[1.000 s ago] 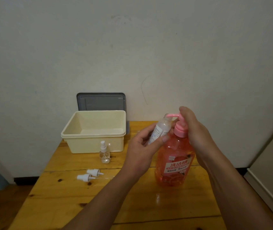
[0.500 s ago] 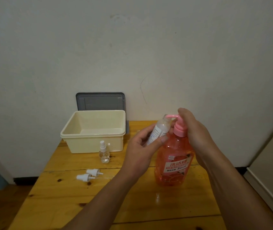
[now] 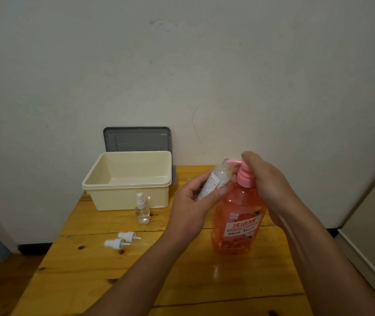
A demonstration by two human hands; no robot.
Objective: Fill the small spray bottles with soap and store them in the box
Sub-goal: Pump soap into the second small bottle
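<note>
left hand (image 3: 191, 206) grips small spray bottle (image 3: 215, 182), tilted, mouth at spout of pump head (image 3: 242, 173) | right hand (image 3: 267, 179) curled over it, atop soap bottle (image 3: 239, 222) | cream box (image 3: 125, 197) far left on wooden table (image 3: 182, 281), pale wall (image 3: 250, 76) behind

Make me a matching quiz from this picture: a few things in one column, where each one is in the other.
Things:
1. lid
2. spray caps
3. small labelled bottle
4. soap bottle

Places:
A. held in the left hand
B. leaning on the wall
C. under the right hand
D. lying on the table

Pairs: 1-B, 2-D, 3-A, 4-C.
</note>
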